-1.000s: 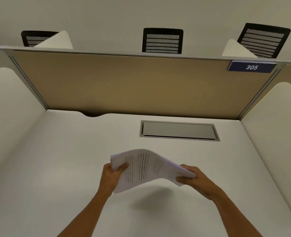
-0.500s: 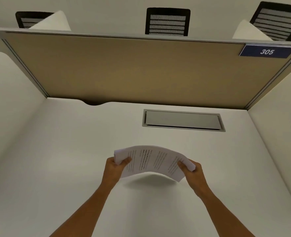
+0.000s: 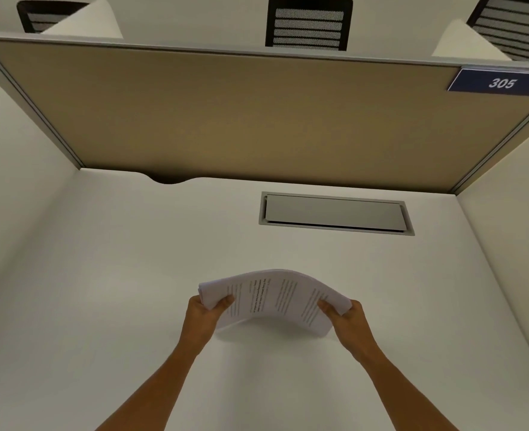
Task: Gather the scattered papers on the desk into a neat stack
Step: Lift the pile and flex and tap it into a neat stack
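Your left hand and right hand each pinch one short end of the bundle of white printed paper sheets — thumbs on top, fingers underneath. The bundle arches upward in the middle, held just above the plain white desk, its lower edge close to the surface. Beyond it, a grey rectangular cable hatch is set into the desk, near the tan fabric divider panel with a blue "305" sign.

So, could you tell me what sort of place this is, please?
Probably a study carrel in a library or shared office: a tan divider panel, a numbered sign 305, and mesh chairs at desks beyond.
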Available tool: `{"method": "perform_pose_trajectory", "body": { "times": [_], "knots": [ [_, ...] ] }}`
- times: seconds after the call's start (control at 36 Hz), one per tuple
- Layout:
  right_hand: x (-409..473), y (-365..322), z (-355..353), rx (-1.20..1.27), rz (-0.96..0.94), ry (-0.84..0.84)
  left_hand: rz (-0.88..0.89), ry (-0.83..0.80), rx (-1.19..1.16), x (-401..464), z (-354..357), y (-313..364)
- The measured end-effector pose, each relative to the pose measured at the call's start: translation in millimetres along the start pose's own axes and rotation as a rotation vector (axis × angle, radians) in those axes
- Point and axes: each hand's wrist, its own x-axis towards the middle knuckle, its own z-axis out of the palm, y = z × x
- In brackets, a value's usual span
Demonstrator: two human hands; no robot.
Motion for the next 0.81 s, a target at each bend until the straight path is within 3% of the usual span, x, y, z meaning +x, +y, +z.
{"method": "perform_pose_trajectory", "body": {
  "times": [0.17,0.44,0.81],
  "knots": [
    [4.3,-9.8,0.7,-0.019,-0.108,-0.015,0.024,0.012,-0.022,3.4,-2.3,0.1],
    [5.3,3.9,9.4,-0.025,-0.003,0.022,-0.022,0.033,-0.054,-1.3,4.3,-14.4],
    [-8.2,20.9,29.3,0.082,0.060,0.143,0.057,0.081,-0.170,-25.8,29.4,-28.9]
  ]
}}
